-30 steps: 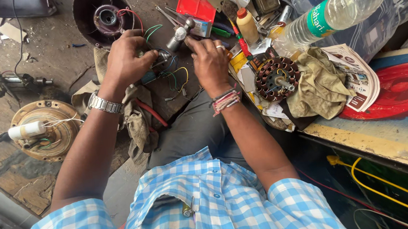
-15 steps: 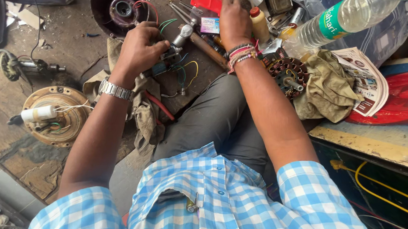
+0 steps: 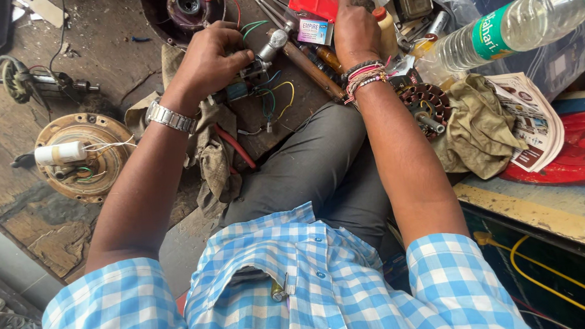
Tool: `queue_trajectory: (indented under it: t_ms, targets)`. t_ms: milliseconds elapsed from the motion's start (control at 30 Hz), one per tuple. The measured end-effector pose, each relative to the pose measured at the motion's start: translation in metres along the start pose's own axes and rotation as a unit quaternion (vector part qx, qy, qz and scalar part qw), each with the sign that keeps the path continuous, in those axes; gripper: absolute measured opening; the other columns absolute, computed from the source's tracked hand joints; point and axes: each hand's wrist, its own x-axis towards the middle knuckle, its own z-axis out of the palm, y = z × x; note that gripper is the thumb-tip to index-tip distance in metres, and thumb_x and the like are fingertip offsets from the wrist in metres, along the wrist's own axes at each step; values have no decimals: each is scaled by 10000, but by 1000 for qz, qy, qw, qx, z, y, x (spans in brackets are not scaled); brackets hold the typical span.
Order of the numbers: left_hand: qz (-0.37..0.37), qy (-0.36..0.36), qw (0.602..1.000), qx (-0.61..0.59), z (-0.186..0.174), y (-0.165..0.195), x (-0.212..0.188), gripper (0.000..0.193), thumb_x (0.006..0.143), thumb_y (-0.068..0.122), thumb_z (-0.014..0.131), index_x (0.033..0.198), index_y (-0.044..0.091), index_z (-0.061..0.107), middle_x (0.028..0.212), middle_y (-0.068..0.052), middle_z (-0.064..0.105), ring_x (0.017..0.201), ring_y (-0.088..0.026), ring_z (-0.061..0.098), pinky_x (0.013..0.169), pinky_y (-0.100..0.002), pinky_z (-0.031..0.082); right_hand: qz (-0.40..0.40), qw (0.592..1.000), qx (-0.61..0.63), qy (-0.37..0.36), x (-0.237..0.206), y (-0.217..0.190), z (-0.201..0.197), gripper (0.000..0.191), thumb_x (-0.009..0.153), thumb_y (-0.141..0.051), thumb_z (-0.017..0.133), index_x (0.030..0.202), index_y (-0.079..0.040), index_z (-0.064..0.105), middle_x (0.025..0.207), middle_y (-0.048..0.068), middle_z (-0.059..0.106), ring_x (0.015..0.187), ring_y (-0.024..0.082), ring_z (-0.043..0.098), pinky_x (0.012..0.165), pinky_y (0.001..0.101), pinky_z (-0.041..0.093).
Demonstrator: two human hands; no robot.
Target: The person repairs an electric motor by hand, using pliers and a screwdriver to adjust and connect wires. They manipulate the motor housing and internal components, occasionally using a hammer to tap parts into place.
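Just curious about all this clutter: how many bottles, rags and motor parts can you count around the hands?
Bottles: 2 (clear plastic bottle, small yellow bottle)
Rags: 2 (khaki rag, grey rag)
Motor parts: 3 (round rotor plate, copper-wound stator, dark housing)
Total: 7

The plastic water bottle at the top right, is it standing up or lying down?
Lying down: the plastic bottle rests on its side, green cap toward the right edge.

grimy worn floor [image 3: 24,199], round fan motor plate [image 3: 83,156], greasy rag [image 3: 215,156], plastic water bottle [image 3: 504,26], red lid [image 3: 583,148]
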Motion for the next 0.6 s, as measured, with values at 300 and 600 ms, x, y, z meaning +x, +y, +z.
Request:
queue_trajectory:
  t_ms: [300,600]
  targets:
    - [2,-2,1000,-17,-1,0,-1,275,903,194,757,1043,-42,733,1287,-184,651,1086,-310,672,892,-409,541,58,983,148,97,-13,-12,1,211,946,-13,652,1106,-40,517,946,206,743,860,410,725,671,497,580]
    - [-2,-8,1000,-3,0,2,1,265,932,196,738,1042,-45,732,1300,-191,645,1081,-317,668,858,-414,544,-12,987,107,120,5,-7,9,227,948,41,635,1111,-62,516,969,187,729,849,401,725,657,483,583]
